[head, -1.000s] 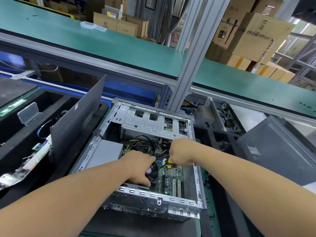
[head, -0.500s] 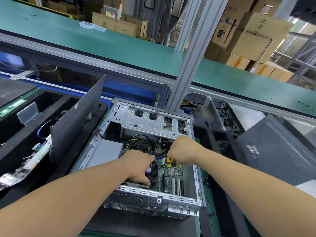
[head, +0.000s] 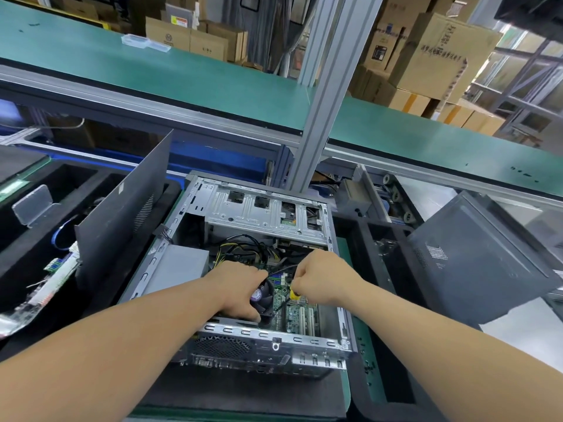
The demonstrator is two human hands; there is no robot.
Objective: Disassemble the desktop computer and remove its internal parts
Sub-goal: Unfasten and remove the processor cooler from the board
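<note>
- The open grey steel desktop computer case [head: 268,269] lies on its side at the green bench's near edge; it looks heavy and stiff, with sharp sheet edges.
- Left hand [head: 240,287] clasps the black round cooler fan [head: 263,295]; the circuit board beneath is probably fragile.
- Right hand [head: 316,277] is fisted round a yellow-handled screwdriver [head: 293,295].
- Black and yellow cables [head: 243,248] crowd behind; a dark removed side panel [head: 122,214] leans left.

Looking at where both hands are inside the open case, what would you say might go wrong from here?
The screwdriver in the right hand is angled down beside the cooler fan; if it slips, the tip may gouge the motherboard. The left hand rests on the fan near loose cables, which might snag when it lifts.
</note>
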